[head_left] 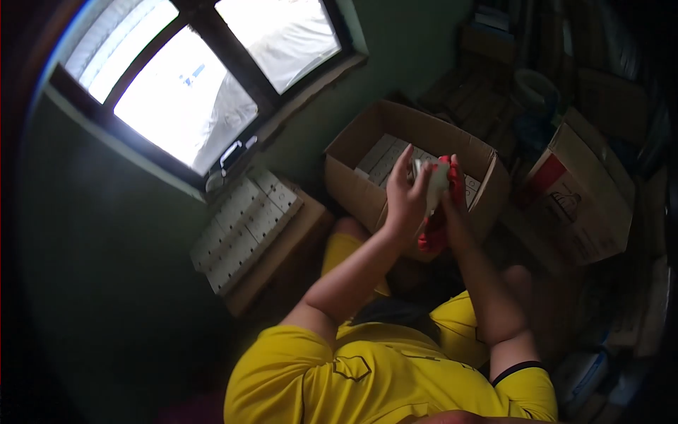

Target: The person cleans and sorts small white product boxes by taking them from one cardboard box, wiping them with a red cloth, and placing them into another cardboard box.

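Both of my hands are raised over the near side of an open cardboard box (pixel 346 185). Between them is a small whitish object (pixel 437 185), too blurred to name, with red material (pixel 433 237) beside and below it. My left hand (pixel 407 194) is at the whitish object's left side, thumb and fingers partly spread. My right hand (pixel 455 189) is at its right side, against the red material; its grip is largely hidden. Inside the box lie rows of white block-like pieces (pixel 382 157).
White panels with dark holes (pixel 244 226) rest on a cardboard box (pixel 282 256) at the left, below a window (pixel 191 92). A printed carton (pixel 583 201) stands open at the right. Behind it is a pale bucket (pixel 534 90).
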Demonstrator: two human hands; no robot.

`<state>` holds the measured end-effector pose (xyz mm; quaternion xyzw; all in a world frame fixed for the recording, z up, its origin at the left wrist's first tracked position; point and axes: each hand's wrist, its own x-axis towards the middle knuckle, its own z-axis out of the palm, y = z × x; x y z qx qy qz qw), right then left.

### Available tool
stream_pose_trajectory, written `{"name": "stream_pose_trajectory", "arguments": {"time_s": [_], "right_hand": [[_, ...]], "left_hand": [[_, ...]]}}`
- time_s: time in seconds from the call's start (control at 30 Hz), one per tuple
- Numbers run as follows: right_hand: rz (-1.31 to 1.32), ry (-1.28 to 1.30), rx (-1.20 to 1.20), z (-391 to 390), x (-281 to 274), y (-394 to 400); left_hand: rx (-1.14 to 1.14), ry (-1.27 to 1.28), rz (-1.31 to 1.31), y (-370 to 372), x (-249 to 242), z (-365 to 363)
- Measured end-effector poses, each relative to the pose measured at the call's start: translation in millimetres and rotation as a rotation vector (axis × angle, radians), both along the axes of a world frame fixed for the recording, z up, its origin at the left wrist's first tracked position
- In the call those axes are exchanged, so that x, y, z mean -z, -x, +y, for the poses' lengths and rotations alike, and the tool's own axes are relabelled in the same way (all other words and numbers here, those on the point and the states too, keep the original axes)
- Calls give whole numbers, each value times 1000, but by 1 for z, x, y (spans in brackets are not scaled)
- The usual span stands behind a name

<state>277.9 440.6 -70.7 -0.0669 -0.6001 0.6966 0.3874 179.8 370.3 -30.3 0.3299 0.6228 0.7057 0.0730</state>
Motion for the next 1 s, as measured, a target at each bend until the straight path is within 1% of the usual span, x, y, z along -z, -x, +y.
{"name": "stream_pose_trajectory", "arguments": {"time_s": [0.03,0.07,0.13,0.17,0.2,0.27,0.3,0.37,0.4,0.47,0.5,0.53,0.57,0.6,0.63,0.67,0.7,0.73,0.77,0.8,0.83,0.87,0.93,0.97,1.0], "right_hand": [[-53,-15,3,-10,-6,-3],[-31,17,27,-11,-3,-4],[17,84,81,-7,0,-2],[105,240,112,-4,-3,0],[71,182,107,5,-2,-3],[11,64,95,20,-8,-10],[-21,99,119,17,-6,-11],[-61,-137,173,5,-5,-8],[-75,-259,202,0,-4,-7],[-106,-505,255,-7,1,-8],[-121,-627,284,-10,2,-7],[-137,-746,315,-13,0,-5],[-162,-913,295,-15,-9,-7],[-155,-918,396,-18,-8,-4],[-150,-921,497,-22,-7,-1],[-147,-923,601,-25,-6,1],[-107,-672,639,-27,2,4],[-59,-348,465,-27,9,3],[-10,-28,293,-26,15,0],[44,289,121,-23,23,-3],[-16,405,28,-13,43,-6],[-12,397,-2,-10,40,-11],[2,386,-62,-6,34,-13],[-11,251,48,-4,33,-12],[-15,303,19,0,31,-13]], "left_hand": [[79,-14,-90,5,-7,2],[160,-29,-179,5,-13,-1],[220,241,152,-8,-29,-14],[253,378,321,-11,-33,-20],[245,322,396,-18,-23,-22],[233,292,532,-29,-17,-26],[254,342,555,-30,-13,-26],[301,443,614,-24,0,-24],[299,430,662,-18,11,-22],[292,404,748,-12,17,-22],[233,515,578,-7,21,-25],[195,391,385,-6,14,-27],[160,269,190,-6,9,-29],[125,149,-7,-7,4,-32],[132,167,-105,-5,-5,-35],[143,162,-72,-4,-10,-34],[157,156,-40,-4,-12,-32],[175,150,-10,-5,-15,-31],[220,205,46,-6,-21,-33],[228,187,75,-8,-21,-32],[233,168,104,-9,-21,-31],[238,153,132,-10,-24,-33],[289,336,-43,-9,-30,-44],[249,281,109,-7,-18,-46],[213,224,261,-6,-6,-48]]}}
